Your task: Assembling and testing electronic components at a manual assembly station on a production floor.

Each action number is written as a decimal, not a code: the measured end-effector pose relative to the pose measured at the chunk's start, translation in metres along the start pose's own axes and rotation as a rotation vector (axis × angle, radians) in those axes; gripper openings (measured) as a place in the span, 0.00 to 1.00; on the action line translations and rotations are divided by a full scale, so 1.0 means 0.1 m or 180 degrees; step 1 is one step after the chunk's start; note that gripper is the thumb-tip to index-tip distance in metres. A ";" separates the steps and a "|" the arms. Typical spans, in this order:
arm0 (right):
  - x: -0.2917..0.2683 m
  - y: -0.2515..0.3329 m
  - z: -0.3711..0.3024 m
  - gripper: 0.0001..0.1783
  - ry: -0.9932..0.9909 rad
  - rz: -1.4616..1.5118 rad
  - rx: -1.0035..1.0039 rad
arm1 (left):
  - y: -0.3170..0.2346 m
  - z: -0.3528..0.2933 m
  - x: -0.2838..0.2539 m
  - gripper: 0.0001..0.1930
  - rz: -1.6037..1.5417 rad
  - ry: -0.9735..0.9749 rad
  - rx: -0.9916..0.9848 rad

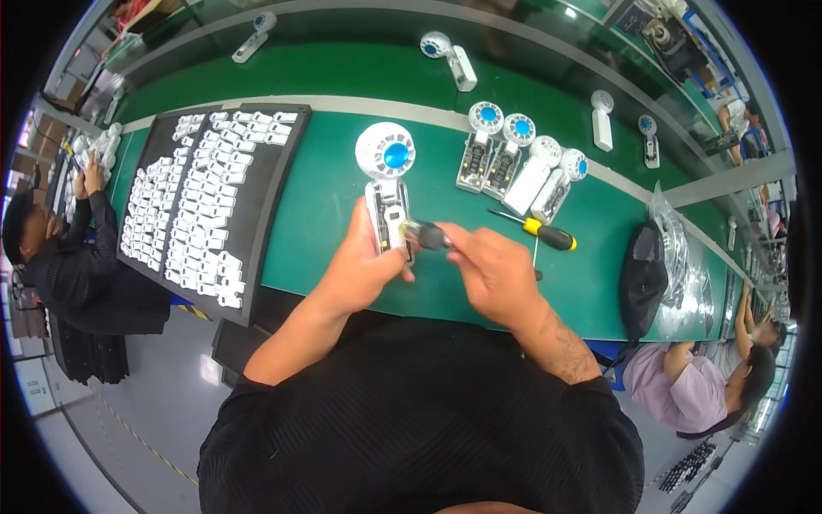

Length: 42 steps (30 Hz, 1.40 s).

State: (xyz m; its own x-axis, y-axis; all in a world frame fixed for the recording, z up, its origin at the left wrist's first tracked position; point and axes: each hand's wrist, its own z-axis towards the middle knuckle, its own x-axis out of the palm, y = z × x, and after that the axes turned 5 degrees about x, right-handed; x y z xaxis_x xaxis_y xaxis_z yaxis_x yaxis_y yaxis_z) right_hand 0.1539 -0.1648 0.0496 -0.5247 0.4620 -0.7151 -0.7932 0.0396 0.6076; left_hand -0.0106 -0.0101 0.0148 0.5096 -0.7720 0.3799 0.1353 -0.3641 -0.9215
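My left hand point(362, 261) is closed around the handle of a white handheld fan point(384, 158) with a blue round centre. The handle is open at the front and shows a white inner piece point(393, 216). My right hand point(499, 272) is closed on a short dark-handled tool point(431, 236). Its pale tip meets the side of the fan's handle; I cannot make out its exact kind. A yellow-and-black screwdriver point(550, 234) lies just beyond my right hand.
Several white fans point(520, 158), some with open handles, lie together at the right. At the left, a black tray point(285, 158) holds rows of white plastic parts. More fans lie on the far green shelf point(342, 68). A black bag point(644, 278) sits by clear plastic bags point(676, 257). Co-workers sit at both sides.
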 end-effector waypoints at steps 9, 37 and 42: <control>-0.08 0.01 -0.07 0.25 0.0014 0.0053 -0.0251 | -0.06 0.03 0.10 0.39 0.0086 0.0122 -0.0026; -0.11 0.12 -0.16 0.27 -0.0381 0.0541 -0.0388 | 0.02 -0.06 -0.13 0.49 -0.0962 0.0453 0.0003; -0.11 0.11 -0.12 0.21 0.0489 0.0073 0.0030 | 0.08 -0.08 -0.15 0.49 -0.0711 0.0387 0.0120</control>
State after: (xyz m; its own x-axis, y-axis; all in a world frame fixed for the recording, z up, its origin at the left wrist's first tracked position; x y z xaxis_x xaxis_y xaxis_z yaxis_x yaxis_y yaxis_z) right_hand 0.1466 -0.1797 0.0600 -0.5842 0.3217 -0.7451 -0.7780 0.0392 0.6270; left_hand -0.0243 -0.0057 0.0019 0.3579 -0.7324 0.5792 0.2659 -0.5147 -0.8151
